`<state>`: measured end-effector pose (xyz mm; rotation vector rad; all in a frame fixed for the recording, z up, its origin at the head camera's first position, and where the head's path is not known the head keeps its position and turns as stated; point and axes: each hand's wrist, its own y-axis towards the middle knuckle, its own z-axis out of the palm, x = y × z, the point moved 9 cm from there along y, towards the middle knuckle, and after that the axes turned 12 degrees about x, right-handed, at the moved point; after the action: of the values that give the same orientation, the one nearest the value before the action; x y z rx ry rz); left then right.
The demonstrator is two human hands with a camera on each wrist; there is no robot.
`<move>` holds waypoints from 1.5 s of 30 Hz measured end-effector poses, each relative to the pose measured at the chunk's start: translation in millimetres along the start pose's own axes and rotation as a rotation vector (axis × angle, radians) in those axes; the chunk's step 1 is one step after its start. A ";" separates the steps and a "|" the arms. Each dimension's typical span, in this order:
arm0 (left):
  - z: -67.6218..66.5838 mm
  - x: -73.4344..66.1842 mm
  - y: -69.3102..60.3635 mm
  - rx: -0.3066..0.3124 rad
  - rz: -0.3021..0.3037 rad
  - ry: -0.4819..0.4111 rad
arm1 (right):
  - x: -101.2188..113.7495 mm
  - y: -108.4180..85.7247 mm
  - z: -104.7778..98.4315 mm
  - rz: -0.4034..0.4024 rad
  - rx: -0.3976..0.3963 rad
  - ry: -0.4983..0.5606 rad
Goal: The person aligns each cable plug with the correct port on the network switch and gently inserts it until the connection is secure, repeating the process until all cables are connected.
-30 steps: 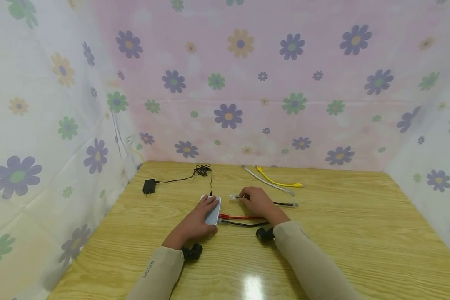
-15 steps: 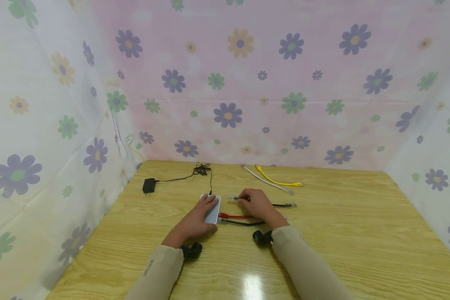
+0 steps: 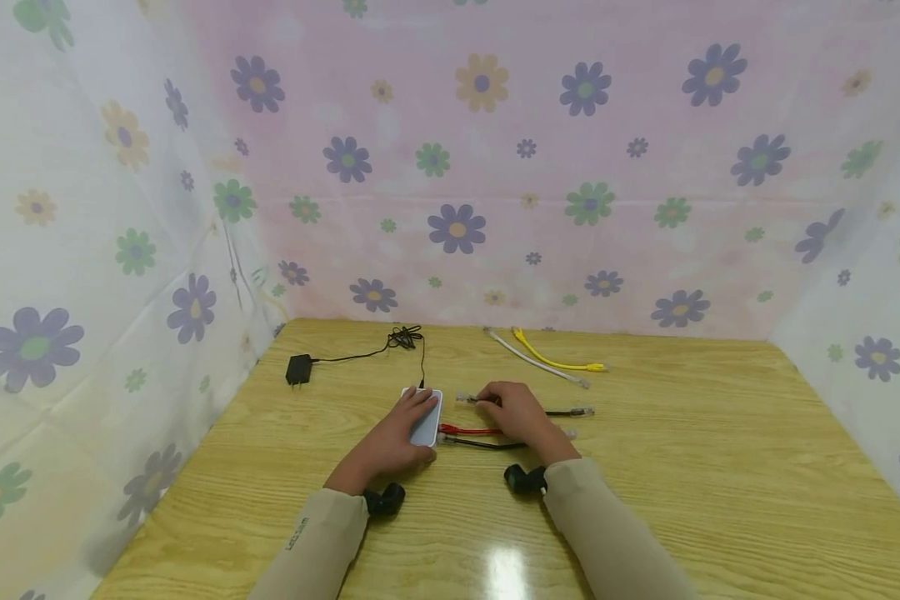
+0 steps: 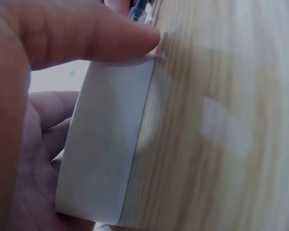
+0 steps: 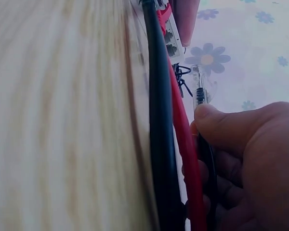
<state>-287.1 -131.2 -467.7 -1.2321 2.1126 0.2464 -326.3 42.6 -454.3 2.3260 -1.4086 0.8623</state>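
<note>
A white network switch [image 3: 425,429] lies on the table under my left hand [image 3: 390,437]. In the left wrist view, my thumb lies along one side of the switch [image 4: 106,139] with fingers at its other side, gripping it. Red [image 3: 471,431] and black [image 3: 487,445] network cables run from ports on its right side. My right hand [image 3: 513,408] pinches a second black network cable [image 5: 208,159] between thumb and fingers, just behind its clear plug [image 5: 198,79]. That plug points at the switch's port side, apart from it. Empty ports [image 5: 171,45] show in the right wrist view.
A black power adapter [image 3: 298,370] lies at the left, its bundled cord [image 3: 403,337] reaching the back of the switch. White [image 3: 532,362] and yellow [image 3: 555,363] network cables lie behind my right hand. Flowered cloth [image 3: 457,183] hangs around the table.
My right hand, with the black network cable, has come slightly nearer to me and a little left. The left hand keeps its hold on the switch.
</note>
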 end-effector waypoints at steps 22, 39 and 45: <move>-2.9 -5.6 -3.2 -0.009 -0.008 0.004 | 14.2 -3.1 10.1 -0.097 0.028 -0.033; -1.6 -5.1 -1.9 -0.009 -0.015 0.000 | 16.9 -4.5 15.8 -0.099 0.075 -0.022; -0.9 -4.2 -1.3 -0.010 -0.010 0.018 | 22.9 -6.2 15.3 -0.125 0.072 -0.043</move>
<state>-285.1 -129.4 -464.1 -1.2549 2.1229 0.2427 -307.8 21.5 -451.5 2.4703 -1.2527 0.8455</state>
